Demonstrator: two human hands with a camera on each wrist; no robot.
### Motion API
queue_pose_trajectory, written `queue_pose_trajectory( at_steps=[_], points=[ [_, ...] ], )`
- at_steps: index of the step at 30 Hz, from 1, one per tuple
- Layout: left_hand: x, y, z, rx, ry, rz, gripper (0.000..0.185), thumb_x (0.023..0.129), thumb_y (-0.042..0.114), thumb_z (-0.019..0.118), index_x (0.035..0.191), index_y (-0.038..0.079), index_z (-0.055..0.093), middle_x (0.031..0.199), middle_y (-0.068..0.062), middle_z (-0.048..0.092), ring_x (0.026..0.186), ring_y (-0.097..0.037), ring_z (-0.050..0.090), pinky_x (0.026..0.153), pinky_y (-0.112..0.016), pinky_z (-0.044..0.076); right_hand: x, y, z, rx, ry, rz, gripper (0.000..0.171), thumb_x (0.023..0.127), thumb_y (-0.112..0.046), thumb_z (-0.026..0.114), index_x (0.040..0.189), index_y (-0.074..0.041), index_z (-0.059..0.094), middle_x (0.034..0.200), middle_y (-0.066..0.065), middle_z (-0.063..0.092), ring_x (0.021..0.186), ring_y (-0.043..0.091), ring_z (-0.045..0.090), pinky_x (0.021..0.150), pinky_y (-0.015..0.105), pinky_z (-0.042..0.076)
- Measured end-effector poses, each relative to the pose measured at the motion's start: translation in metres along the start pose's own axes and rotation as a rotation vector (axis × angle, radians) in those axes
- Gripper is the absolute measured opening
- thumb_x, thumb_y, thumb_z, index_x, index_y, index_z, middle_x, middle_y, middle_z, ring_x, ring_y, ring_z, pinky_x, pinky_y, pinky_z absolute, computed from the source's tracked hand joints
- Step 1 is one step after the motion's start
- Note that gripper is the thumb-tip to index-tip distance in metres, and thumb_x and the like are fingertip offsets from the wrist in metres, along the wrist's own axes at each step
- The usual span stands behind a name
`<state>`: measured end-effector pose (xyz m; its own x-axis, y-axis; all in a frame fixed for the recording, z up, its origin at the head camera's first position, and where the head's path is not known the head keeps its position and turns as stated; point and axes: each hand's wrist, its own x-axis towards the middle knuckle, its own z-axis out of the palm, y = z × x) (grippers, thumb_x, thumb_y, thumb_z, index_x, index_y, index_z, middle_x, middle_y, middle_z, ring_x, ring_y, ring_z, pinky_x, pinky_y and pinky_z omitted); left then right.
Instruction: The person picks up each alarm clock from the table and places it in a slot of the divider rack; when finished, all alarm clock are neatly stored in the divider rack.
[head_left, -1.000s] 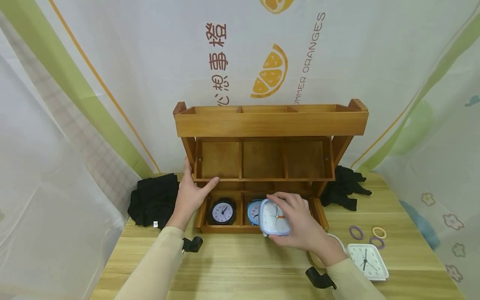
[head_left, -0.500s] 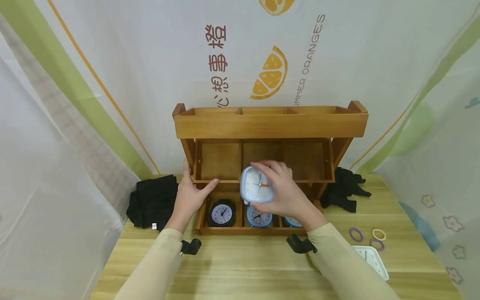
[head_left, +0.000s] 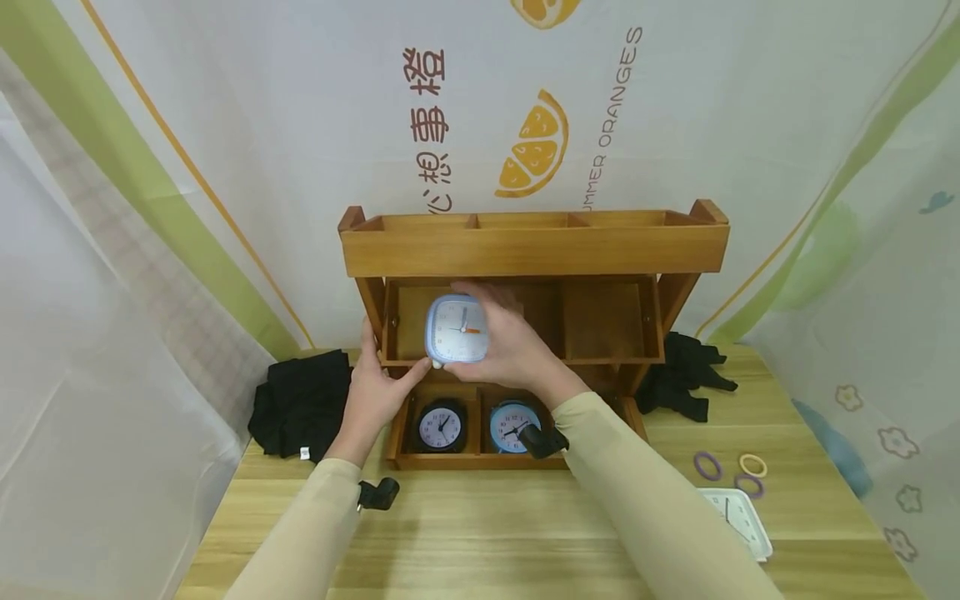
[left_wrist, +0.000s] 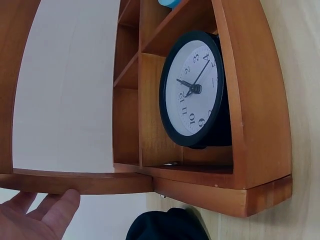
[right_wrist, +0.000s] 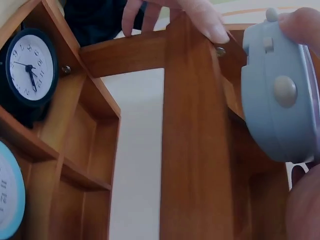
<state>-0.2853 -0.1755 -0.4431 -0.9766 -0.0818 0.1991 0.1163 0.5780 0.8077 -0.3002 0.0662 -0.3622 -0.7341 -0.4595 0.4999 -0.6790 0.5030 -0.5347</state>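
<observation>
Nearest the person, at the desk's (head_left: pixel 465 533) front right edge, lies a flat white square clock (head_left: pixel 738 518), with three small hair rings (head_left: pixel 731 471) in purple and yellow just beyond it. Further in stands the three-tier wooden rack (head_left: pixel 532 250); its bottom tier holds a round black alarm clock (head_left: pixel 440 425) in the left compartment and a round blue alarm clock (head_left: pixel 510 427) in the middle one. The left hand (head_left: pixel 378 387) rests with relaxed fingers on the rack's left upright, the thumb laid along the middle shelf's front edge. The right hand (head_left: pixel 510 346) grips a pale blue, rounded-square plastic alarm clock (head_left: pixel 457 330) by its sides, held at the mouth of the middle tier's left compartment and not yet set down. The clock looks light and rigid, with a smooth shell that could slip and a clear face best kept from knocks; the sides offer the surest hold, clear of the knobs on its back. Black cloth bundles (head_left: pixel 303 404) lie at the rack's two ends. On the backdrop behind, beside orange slices, the lettering reads "SUMMER ORANGES", its start hidden, with Chinese characters alongside.
</observation>
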Motion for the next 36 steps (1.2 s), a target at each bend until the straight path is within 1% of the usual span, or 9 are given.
queue_pose_trajectory(
  at_steps=[4, 11, 15, 20, 24, 27, 29, 32, 36],
  points=[
    [0.0, -0.001, 0.002, -0.009, -0.008, -0.001, 0.123, 0.087, 0.06, 0.077, 0.169, 0.023, -0.007, 0.172, -0.019, 0.018, 0.154, -0.041, 0.027, 0.115, -0.063, 0.037, 0.007, 0.001, 0.009, 0.041, -0.008, 0.019, 0.102, 0.067, -0.031, 0.098, 0.153, -0.016, 0.046, 0.149, 0.008, 0.049, 0.137, 0.03, 0.039, 0.113, 0.059, 0.033],
    [0.0, -0.003, 0.003, 0.0, -0.006, -0.009, 0.126, 0.085, 0.069, 0.075, 0.168, 0.029, -0.011, 0.172, -0.016, 0.018, 0.154, -0.041, 0.028, 0.116, -0.063, 0.035, 0.02, 0.004, 0.016, 0.035, 0.011, 0.064, 0.099, 0.068, -0.036, 0.098, 0.152, -0.019, 0.049, 0.151, 0.005, 0.049, 0.139, 0.029, 0.037, 0.116, 0.061, 0.027],
    [-0.001, -0.005, 0.003, -0.012, -0.007, 0.002, 0.124, 0.086, 0.067, 0.076, 0.167, 0.032, -0.012, 0.172, -0.014, 0.02, 0.153, -0.04, 0.032, 0.115, -0.063, 0.036, 0.028, 0.002, 0.021, -0.008, -0.002, 0.065, 0.1, 0.067, -0.039, 0.098, 0.153, -0.021, 0.05, 0.152, 0.003, 0.049, 0.142, 0.026, 0.037, 0.117, 0.061, 0.022],
    [-0.002, -0.007, -0.001, -0.008, -0.001, 0.004, 0.123, 0.087, 0.063, 0.076, 0.168, 0.031, -0.011, 0.171, -0.017, 0.023, 0.151, -0.041, 0.036, 0.113, -0.063, 0.04, 0.034, -0.002, 0.032, -0.053, -0.032, 0.067, 0.1, 0.067, -0.044, 0.096, 0.154, -0.023, 0.05, 0.155, 0.001, 0.047, 0.143, 0.025, 0.036, 0.114, 0.061, 0.021],
    [-0.001, -0.006, -0.003, -0.003, -0.007, -0.013, 0.124, 0.087, 0.066, 0.075, 0.167, 0.031, -0.012, 0.17, -0.02, 0.021, 0.151, -0.043, 0.033, 0.112, -0.064, 0.04, 0.035, -0.001, 0.039, -0.09, -0.044, 0.099, 0.1, 0.068, -0.046, 0.096, 0.155, -0.024, 0.049, 0.156, 0.001, 0.047, 0.14, 0.025, 0.039, 0.112, 0.061, 0.021],
    [0.0, -0.004, -0.003, -0.014, -0.022, -0.014, 0.124, 0.086, 0.069, 0.074, 0.167, 0.032, -0.013, 0.171, -0.02, 0.019, 0.153, -0.043, 0.029, 0.114, -0.064, 0.038, 0.036, 0.002, 0.039, -0.121, -0.04, 0.121, 0.1, 0.069, -0.044, 0.096, 0.155, -0.025, 0.049, 0.155, 0.0, 0.048, 0.139, 0.026, 0.039, 0.113, 0.062, 0.019],
    [0.0, -0.004, -0.002, -0.023, -0.026, -0.015, 0.124, 0.086, 0.068, 0.074, 0.167, 0.033, -0.013, 0.171, -0.02, 0.018, 0.153, -0.042, 0.029, 0.114, -0.064, 0.038, 0.037, 0.005, 0.038, -0.132, -0.051, 0.129, 0.1, 0.069, -0.045, 0.096, 0.155, -0.025, 0.049, 0.156, 0.0, 0.048, 0.139, 0.026, 0.039, 0.114, 0.063, 0.018],
    [0.001, -0.005, -0.002, -0.028, -0.025, -0.014, 0.123, 0.086, 0.067, 0.074, 0.166, 0.034, -0.014, 0.171, -0.019, 0.017, 0.153, -0.042, 0.029, 0.114, -0.064, 0.038, 0.038, 0.008, 0.038, -0.138, -0.084, 0.129, 0.1, 0.072, -0.048, 0.094, 0.157, -0.026, 0.046, 0.158, -0.001, 0.045, 0.141, 0.026, 0.038, 0.114, 0.063, 0.019],
    [0.002, -0.006, -0.001, -0.031, -0.018, 0.008, 0.122, 0.086, 0.067, 0.075, 0.166, 0.037, -0.013, 0.172, -0.017, 0.019, 0.152, -0.041, 0.032, 0.114, -0.063, 0.039, 0.037, 0.011, 0.037, -0.176, -0.123, 0.111, 0.097, 0.078, -0.053, 0.088, 0.16, -0.026, 0.043, 0.161, -0.002, 0.042, 0.145, 0.027, 0.034, 0.114, 0.064, 0.019]
  ],
)
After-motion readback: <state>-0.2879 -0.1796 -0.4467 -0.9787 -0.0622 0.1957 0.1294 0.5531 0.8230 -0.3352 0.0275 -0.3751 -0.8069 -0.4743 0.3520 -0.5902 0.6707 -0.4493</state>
